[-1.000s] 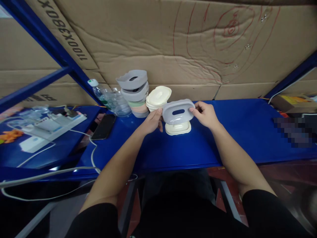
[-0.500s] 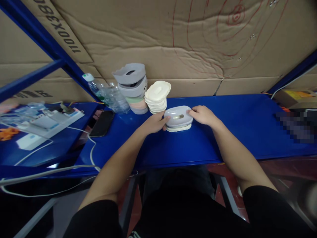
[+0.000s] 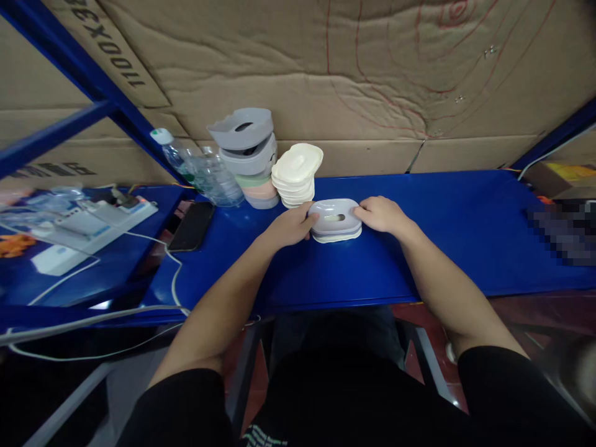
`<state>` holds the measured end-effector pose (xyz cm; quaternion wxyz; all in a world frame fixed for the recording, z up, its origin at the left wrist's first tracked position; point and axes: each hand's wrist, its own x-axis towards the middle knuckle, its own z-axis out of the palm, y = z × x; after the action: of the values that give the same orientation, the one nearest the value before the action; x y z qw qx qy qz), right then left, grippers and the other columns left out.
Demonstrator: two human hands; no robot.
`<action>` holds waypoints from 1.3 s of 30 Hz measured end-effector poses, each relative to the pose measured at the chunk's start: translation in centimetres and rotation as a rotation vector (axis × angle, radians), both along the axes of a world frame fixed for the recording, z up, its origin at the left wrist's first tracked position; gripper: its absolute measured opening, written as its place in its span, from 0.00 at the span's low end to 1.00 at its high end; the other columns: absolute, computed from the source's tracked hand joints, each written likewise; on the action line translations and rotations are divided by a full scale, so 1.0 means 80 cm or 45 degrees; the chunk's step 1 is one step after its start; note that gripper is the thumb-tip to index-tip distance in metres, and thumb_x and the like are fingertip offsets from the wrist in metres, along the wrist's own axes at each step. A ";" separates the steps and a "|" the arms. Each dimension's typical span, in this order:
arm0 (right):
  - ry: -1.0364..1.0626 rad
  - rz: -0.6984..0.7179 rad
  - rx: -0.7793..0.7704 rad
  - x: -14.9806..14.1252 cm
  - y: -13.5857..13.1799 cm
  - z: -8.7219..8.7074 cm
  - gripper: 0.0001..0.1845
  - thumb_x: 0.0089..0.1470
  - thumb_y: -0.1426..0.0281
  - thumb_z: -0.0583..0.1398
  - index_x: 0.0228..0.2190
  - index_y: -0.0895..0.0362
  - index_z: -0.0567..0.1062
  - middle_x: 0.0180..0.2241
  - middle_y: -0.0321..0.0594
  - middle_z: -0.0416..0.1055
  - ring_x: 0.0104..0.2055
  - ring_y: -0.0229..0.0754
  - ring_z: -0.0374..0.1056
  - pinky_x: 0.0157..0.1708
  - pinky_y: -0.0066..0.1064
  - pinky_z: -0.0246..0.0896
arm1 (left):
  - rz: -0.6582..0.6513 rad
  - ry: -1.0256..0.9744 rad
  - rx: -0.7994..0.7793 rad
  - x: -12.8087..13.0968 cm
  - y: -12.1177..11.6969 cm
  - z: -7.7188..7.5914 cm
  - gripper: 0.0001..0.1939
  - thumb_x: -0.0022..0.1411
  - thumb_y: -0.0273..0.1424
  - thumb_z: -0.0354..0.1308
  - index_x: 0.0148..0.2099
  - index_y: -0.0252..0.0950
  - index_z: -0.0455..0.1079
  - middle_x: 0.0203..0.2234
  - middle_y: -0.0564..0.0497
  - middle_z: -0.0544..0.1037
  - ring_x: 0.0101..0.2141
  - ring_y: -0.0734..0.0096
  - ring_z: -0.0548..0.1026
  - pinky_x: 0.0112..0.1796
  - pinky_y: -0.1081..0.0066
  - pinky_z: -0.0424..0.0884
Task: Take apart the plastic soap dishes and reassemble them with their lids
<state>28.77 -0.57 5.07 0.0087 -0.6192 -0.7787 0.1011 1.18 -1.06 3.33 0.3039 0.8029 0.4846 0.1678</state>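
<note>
A grey oval plastic piece with a slot in its top (image 3: 335, 218) lies flat on a cream oval base (image 3: 336, 236) on the blue table (image 3: 447, 242). My left hand (image 3: 289, 227) grips its left end, thumb on top. My right hand (image 3: 379, 215) presses its right end with fingers curled over the edge. Just behind stands a stack of cream oval bases (image 3: 296, 174). Left of that is a stack of grey and pastel slotted pieces (image 3: 249, 155).
A clear plastic bottle (image 3: 200, 171) lies beside the stacks, and a black phone (image 3: 191, 226) rests left of my hands. A white power strip (image 3: 84, 225) with cables sits at far left. Cardboard (image 3: 372, 74) lines the wall behind. A blurred patch covers the right edge.
The grey piece was held up tilted above the cream base; both hands have lowered it flat onto the base and keep hold of its ends.
</note>
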 end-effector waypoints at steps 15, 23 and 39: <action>-0.011 -0.002 0.010 -0.002 -0.004 0.008 0.30 0.66 0.56 0.47 0.38 0.57 0.85 0.46 0.52 0.83 0.47 0.56 0.76 0.35 0.37 0.58 | -0.013 0.051 0.043 0.002 -0.001 0.003 0.18 0.77 0.42 0.46 0.55 0.38 0.71 0.23 0.54 0.79 0.29 0.62 0.80 0.36 0.64 0.70; -0.028 0.004 -0.026 0.000 -0.002 0.008 0.30 0.67 0.55 0.47 0.40 0.57 0.85 0.46 0.52 0.83 0.48 0.57 0.77 0.37 0.38 0.61 | -0.034 0.195 0.091 0.003 0.001 0.003 0.19 0.77 0.42 0.46 0.55 0.37 0.73 0.29 0.49 0.83 0.35 0.59 0.83 0.40 0.63 0.74; 0.023 0.021 -0.315 0.010 0.003 0.013 0.28 0.71 0.55 0.49 0.28 0.55 0.79 0.29 0.39 0.82 0.26 0.39 0.73 0.30 0.31 0.58 | 0.040 0.552 0.100 0.025 -0.005 -0.002 0.32 0.80 0.44 0.44 0.75 0.31 0.62 0.58 0.36 0.82 0.61 0.48 0.78 0.58 0.58 0.71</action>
<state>29.57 -0.30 6.10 -0.0618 -0.6081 -0.7652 0.2021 3.15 -1.44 3.18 0.1586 0.8237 0.5442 0.0147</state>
